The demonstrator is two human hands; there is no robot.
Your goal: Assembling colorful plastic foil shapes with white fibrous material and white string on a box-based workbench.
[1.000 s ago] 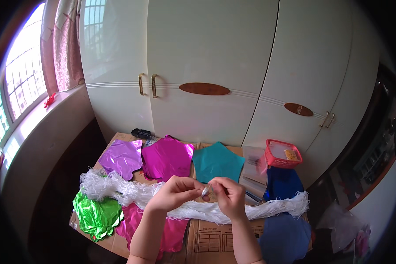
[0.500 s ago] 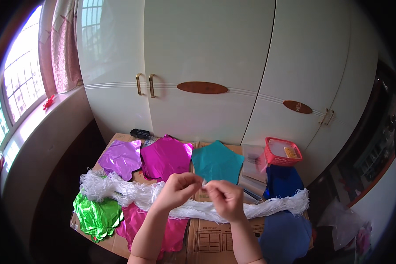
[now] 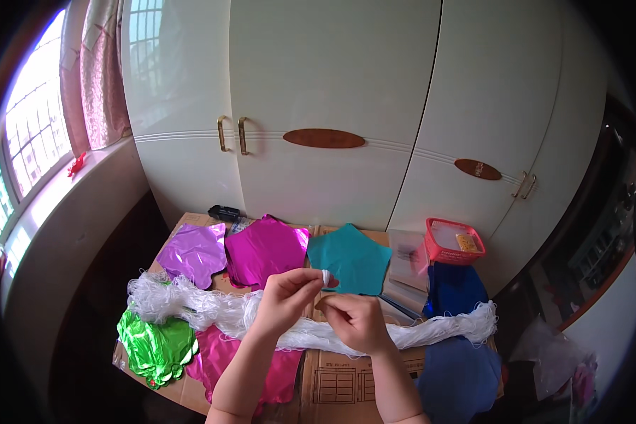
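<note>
Near frame centre, the left hand [image 3: 290, 295] holds a small white piece [image 3: 326, 277] at its closed fingertips; whether the curled right hand [image 3: 357, 321], just below and rightward, grips anything, I cannot tell. A slackening pinch could drop the piece onto the white thread bundle [image 3: 316, 335] across the lower middle, where similar colour might hide it.

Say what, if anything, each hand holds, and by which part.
The left hand has a small white piece at its fingertips; whether pinched or wrapped, and where, cannot be told. Whether the right hand holds anything cannot be told.
</note>
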